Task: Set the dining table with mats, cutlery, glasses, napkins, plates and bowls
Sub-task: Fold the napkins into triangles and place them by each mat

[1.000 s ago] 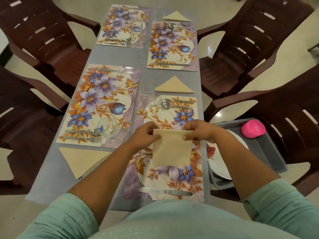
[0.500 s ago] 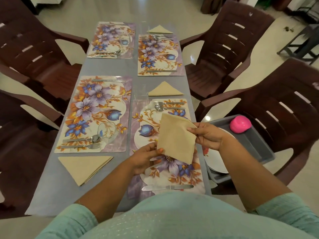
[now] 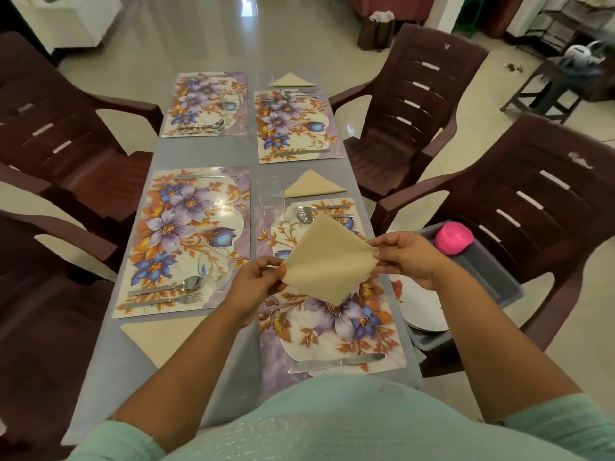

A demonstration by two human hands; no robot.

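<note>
Two opposite corners of a beige napkin (image 3: 327, 261) are pinched by the left hand (image 3: 256, 282) and right hand (image 3: 407, 257) above the nearest floral mat (image 3: 332, 331), the napkin step judged underway, a diagonal fold and set-down beside it being called for next.

No legible text, label, brand, number or sign anywhere in the head view. The placemats (image 3: 196, 241) carry floral print only, no lettering. The small pale marks on the chair backs (image 3: 580, 160) are too blurred to read as characters. The pink bowl (image 3: 454, 238), the grey tray (image 3: 492, 274) and the beige napkin (image 3: 329, 261) show plain surfaces.
</note>
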